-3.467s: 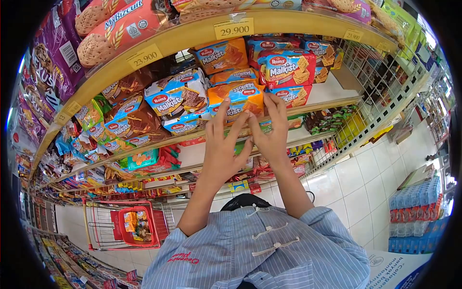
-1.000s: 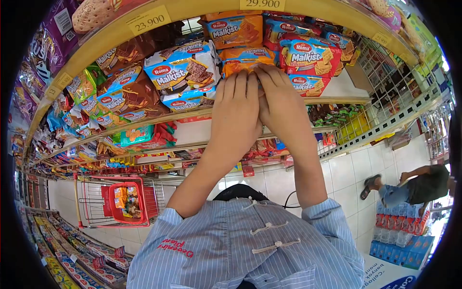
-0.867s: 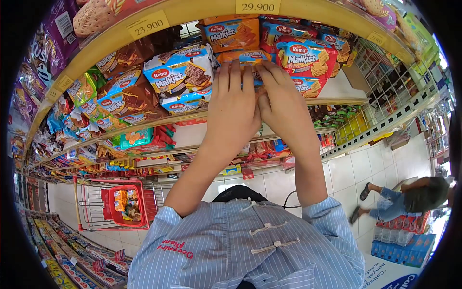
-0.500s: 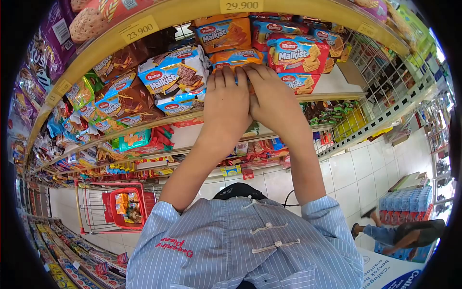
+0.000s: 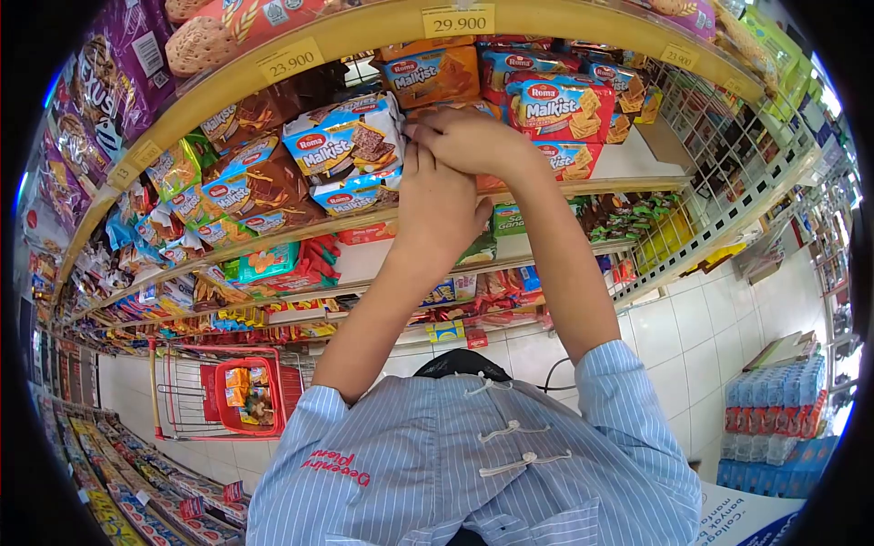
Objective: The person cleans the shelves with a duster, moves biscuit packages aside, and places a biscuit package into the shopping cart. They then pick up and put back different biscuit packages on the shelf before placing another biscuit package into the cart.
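My left hand [image 5: 439,200] reaches up to the front of the shelf. Its thumb stands apart, and its fingertips lie against the right end of a white-and-blue Malkist cracker pack [image 5: 330,150]. Crossing over those fingertips, my right hand [image 5: 478,144] points left with its fingers outstretched at the same end of the pack. Under it an orange cracker pack [image 5: 488,107] is mostly covered, and another orange Malkist pack [image 5: 432,80] stands behind. Red Malkist packs [image 5: 557,109] are stacked to the right of my hands.
A yellow shelf edge [image 5: 382,47] with price tags runs above my hands. Brown cracker packs [image 5: 255,182] fill the left side; a wire divider [image 5: 719,155] closes the right. Behind at lower left stands a cart with a red basket [image 5: 221,393]. Bottled drinks [image 5: 774,400] are stacked at right.
My right hand has shifted left and turned across my left fingertips, from side by side on the orange pack. The view has shifted slightly, and a person at the lower right has left view.
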The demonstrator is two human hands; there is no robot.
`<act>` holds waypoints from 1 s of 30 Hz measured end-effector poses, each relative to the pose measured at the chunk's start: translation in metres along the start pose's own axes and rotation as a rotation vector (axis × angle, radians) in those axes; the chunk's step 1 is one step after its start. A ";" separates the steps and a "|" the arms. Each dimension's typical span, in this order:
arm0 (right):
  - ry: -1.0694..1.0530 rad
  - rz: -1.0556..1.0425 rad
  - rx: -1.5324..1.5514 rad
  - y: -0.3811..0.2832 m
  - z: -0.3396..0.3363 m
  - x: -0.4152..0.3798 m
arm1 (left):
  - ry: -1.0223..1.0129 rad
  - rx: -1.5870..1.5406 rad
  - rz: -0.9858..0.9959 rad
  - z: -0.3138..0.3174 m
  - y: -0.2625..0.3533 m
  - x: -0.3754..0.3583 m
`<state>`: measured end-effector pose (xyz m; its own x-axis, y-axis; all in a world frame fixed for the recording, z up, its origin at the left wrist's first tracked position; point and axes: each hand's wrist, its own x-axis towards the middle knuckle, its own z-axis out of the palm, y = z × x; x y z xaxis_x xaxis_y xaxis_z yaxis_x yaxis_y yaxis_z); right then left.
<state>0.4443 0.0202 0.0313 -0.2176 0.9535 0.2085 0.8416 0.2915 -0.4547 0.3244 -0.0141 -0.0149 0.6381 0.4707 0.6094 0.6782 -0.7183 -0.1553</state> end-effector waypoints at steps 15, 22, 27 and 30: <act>1.029 -0.295 0.263 0.000 0.012 -0.079 | 0.115 -0.247 -0.030 -0.004 -0.002 0.000; 1.246 0.204 -0.113 0.064 0.014 -0.105 | 0.112 -0.172 -0.006 0.012 -0.004 -0.001; 1.159 0.123 0.258 0.067 0.017 -0.102 | 0.119 -0.172 -0.007 0.013 -0.004 -0.001; 1.170 0.095 0.286 0.067 0.021 -0.101 | 0.142 -0.171 -0.006 0.013 -0.002 -0.001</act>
<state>0.5122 -0.0549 -0.0389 0.5431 0.3694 0.7541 0.6576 0.3713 -0.6555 0.3271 -0.0060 -0.0253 0.5685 0.4070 0.7150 0.6022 -0.7980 -0.0245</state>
